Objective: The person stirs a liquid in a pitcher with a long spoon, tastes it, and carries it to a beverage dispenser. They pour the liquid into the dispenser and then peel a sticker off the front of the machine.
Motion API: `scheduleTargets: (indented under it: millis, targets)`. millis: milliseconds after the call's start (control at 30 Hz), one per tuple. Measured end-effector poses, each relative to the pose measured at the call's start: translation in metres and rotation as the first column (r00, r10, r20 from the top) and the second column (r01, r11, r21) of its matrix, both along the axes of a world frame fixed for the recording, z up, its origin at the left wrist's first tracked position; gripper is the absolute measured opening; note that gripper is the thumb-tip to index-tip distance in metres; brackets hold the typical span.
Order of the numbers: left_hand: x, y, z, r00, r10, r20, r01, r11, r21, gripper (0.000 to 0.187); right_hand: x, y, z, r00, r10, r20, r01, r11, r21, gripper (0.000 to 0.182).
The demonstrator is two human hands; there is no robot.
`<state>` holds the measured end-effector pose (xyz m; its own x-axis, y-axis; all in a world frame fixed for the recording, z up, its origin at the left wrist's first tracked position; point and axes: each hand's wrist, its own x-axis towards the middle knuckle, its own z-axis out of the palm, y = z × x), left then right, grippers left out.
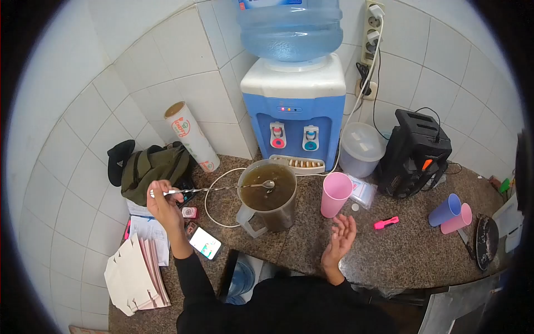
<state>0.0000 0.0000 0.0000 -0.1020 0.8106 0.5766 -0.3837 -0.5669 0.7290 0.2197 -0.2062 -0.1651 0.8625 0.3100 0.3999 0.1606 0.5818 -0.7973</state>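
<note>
Head view: left hand (pixel 164 205) clamps long spoon (pixel 222 188) over pitcher (pixel 268 195); right hand (pixel 341 238) spread.

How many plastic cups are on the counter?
3: a pink cup standing upright right of the pitcher, and a blue cup and another pink cup lying tipped together near the right end. Others may be hidden.

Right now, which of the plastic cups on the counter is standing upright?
The pink cup beside the pitcher stands upright, mouth up. The other two, a blue cup and a pink cup farther right, lie on their sides together.
</note>
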Motion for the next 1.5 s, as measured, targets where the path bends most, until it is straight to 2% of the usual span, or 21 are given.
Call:
scheduleTargets:
  millis: [67, 133, 300, 467, 533, 667, 900, 1033, 1367, 1500]
  targets:
    - [0.000, 0.001, -0.015, 0.991, 0.061, 0.118, -0.055, 0.997, -0.050, 0.024, -0.002, -0.001, 0.011, 0.998, 0.046, -0.050, -0.042, 0.996, 0.075, 0.054]
    - [-0.008, 0.008, -0.030, 0.988, 0.047, 0.147, -0.033, 0.995, -0.095, 0.024, -0.009, 0.008, 0.021, 0.992, 0.083, -0.100, -0.069, 0.988, 0.138, 0.052]
    - [-0.001, 0.004, -0.050, 0.985, 0.068, 0.160, -0.033, 0.976, -0.213, 0.025, -0.008, 0.011, 0.038, 0.980, 0.112, -0.165, -0.079, 0.977, 0.197, 0.052]
    - [0.000, 0.009, -0.056, 0.981, 0.048, 0.189, -0.007, 0.978, -0.209, 0.025, -0.005, 0.013, 0.040, 0.984, 0.104, -0.145, -0.078, 0.981, 0.176, 0.050]
    - [0.000, 0.009, -0.056, 0.976, 0.067, 0.207, -0.020, 0.976, -0.217, 0.025, -0.005, 0.014, 0.042, 0.966, 0.172, -0.191, -0.122, 0.961, 0.249, 0.051]
    - [0.002, 0.009, -0.049, 0.965, 0.021, 0.263, 0.041, 0.973, -0.228, 0.025, -0.004, 0.025, 0.056, 0.902, 0.350, -0.254, -0.183, 0.841, 0.509, 0.059]
    - [0.009, 0.012, -0.045, 0.961, -0.055, 0.272, 0.112, 0.974, -0.199, 0.024, 0.004, 0.051, 0.085, 0.763, 0.566, -0.314, -0.198, 0.667, 0.718, 0.074]
    - [0.018, 0.007, -0.039, 0.949, -0.090, 0.301, 0.156, 0.967, -0.202, 0.023, 0.004, 0.061, 0.093, 0.766, 0.558, -0.319, -0.197, 0.676, 0.710, 0.077]
    - [0.035, -0.002, -0.022, 0.912, -0.278, 0.301, 0.346, 0.915, -0.206, 0.023, 0.003, 0.054, 0.119, 0.623, 0.694, -0.361, -0.248, 0.613, 0.750, 0.086]
    - [0.045, -0.010, -0.010, 0.905, -0.290, 0.310, 0.365, 0.905, -0.219, 0.023, 0.001, 0.040, 0.129, 0.561, 0.743, -0.365, -0.258, 0.576, 0.776, 0.086]
